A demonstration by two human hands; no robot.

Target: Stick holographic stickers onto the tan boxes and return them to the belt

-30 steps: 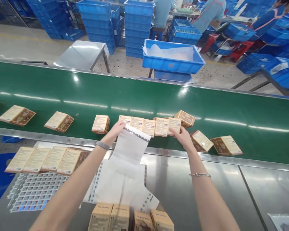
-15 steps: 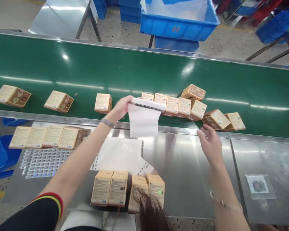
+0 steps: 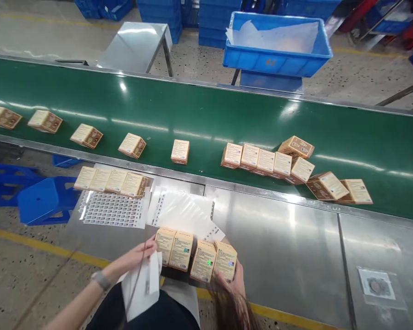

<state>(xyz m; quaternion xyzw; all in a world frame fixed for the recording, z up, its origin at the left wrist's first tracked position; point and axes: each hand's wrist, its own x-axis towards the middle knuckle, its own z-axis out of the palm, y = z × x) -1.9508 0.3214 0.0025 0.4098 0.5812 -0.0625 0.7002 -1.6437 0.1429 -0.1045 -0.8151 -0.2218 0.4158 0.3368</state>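
A row of small beige-and-brown cartons [image 3: 181, 251] stands at the near edge of the steel table. My left hand [image 3: 141, 255] is closed on a white paper sheet [image 3: 142, 286], which hangs down over my lap. Its fingertips lie beside the row's leftmost carton [image 3: 164, 246]; whether they touch it I cannot tell. At the other end, my right hand [image 3: 237, 280] grips the rightmost carton [image 3: 226, 260], fingers along its right side and thumb on its front. Hair partly covers that hand. Small shiny stickers show on several carton fronts. White sheets [image 3: 184, 208] lie just behind the row.
Sticker sheets [image 3: 113, 208] lie at the table's left, beneath another carton row [image 3: 115, 180]. The green conveyor [image 3: 206, 110] carries several cartons, bunched on the right. A small clear bag [image 3: 378, 284] lies on the right table. A blue stool [image 3: 41, 199] and blue crate [image 3: 275, 59] stand beyond.
Both hands have come back from the conveyor's edge to the near carton row. The left brought the white sheet along; the right now holds the rightmost carton. My view has shifted.
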